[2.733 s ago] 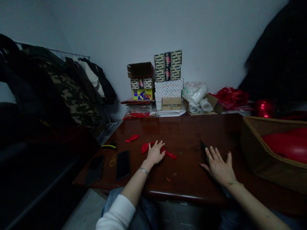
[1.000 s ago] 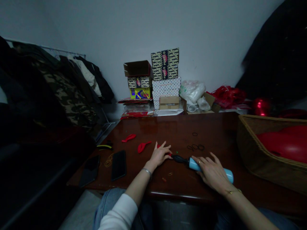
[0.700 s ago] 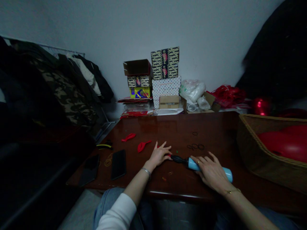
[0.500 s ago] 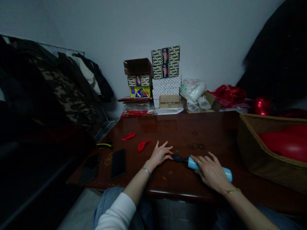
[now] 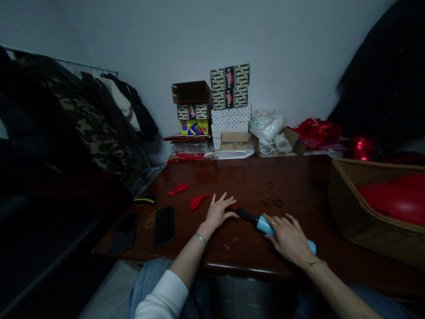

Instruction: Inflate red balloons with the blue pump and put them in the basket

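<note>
- At the far left, a camouflage jacket [image 5: 94, 130] hangs among dark clothes on a garment rack [image 5: 86, 68].
- On the near left corner of the glossy brown table [image 5: 299, 177] lies a flat black device [image 5: 123, 235]; behind it is a black-and-yellow object [image 5: 144, 202], too dim to identify.
- Loose yellow rubber bands [image 5: 150, 220] lie between that device and a black smartphone [image 5: 164, 227].
- Two limp red balloons [image 5: 197, 202] lie apart on the tabletop, left of the hands; stacked cardboard boxes [image 5: 230, 86] stand beyond the far edge.
- The left hand [image 5: 217, 213], a silver bangle on its wrist, is palm down with fingers fanned. A red balloon neck [image 5: 233, 208] shows beside its fingers, against the black nozzle [image 5: 246, 215]; whether the fingers pinch it, I cannot tell.
- The blue balloon pump [image 5: 265, 225] lies aslant, its nozzle pointing toward the left hand.
- Black elastic loops [image 5: 271, 203] lie behind the pump, near a clear plastic bag's side of the table; the bag [image 5: 267, 124] sits past the edge.
- The right hand [image 5: 288, 237], with ring and gold bracelet, is wrapped over the pump's barrel, well apart from the other hand.
- At the far right, a wicker basket [image 5: 348, 204] holds inflated red balloons [image 5: 395, 199].
</note>
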Demonstrator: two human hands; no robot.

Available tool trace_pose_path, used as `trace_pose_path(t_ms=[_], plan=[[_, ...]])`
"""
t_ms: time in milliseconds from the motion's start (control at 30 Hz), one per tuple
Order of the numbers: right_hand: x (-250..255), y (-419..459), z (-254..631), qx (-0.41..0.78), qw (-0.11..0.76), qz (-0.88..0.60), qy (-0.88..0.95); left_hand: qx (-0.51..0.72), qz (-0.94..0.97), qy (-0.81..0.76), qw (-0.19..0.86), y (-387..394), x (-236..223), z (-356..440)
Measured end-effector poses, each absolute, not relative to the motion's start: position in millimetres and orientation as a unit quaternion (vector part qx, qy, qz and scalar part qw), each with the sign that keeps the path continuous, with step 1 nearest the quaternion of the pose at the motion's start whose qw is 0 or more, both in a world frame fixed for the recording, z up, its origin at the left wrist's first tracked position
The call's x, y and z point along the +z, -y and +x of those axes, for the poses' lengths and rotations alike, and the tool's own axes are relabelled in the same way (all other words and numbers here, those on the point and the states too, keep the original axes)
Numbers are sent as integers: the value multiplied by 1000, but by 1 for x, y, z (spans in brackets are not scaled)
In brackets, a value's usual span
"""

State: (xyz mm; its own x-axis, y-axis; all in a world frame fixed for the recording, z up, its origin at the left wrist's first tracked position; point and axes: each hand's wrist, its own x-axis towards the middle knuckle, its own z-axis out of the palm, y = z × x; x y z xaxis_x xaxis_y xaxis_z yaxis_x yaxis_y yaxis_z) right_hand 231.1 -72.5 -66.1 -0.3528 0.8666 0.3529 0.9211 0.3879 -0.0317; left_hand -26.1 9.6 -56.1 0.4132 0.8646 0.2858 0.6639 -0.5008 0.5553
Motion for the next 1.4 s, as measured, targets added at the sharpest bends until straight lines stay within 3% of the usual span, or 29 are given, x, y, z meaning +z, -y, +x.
trace_pose_path(t_ms=[233,433,567,1033,1267,1400], plan=[[-63,74,227,-99,163,-564,804,449,572,-619,296,6,-68,-14],[-61,81,215,-117,169,-550,809,471,364,-551,585,5,-77,3],[-59,88,199,-126,175,-537,816,502,254,-432,705,4,-69,2],[-39,102,131,-126,165,-570,795,624,150,-275,716,2,-61,1],[-35,120,113,-92,141,-585,793,666,118,-314,666,0,-46,-11],[-34,130,113,-76,116,-604,785,662,111,-267,691,1,-37,-20]])
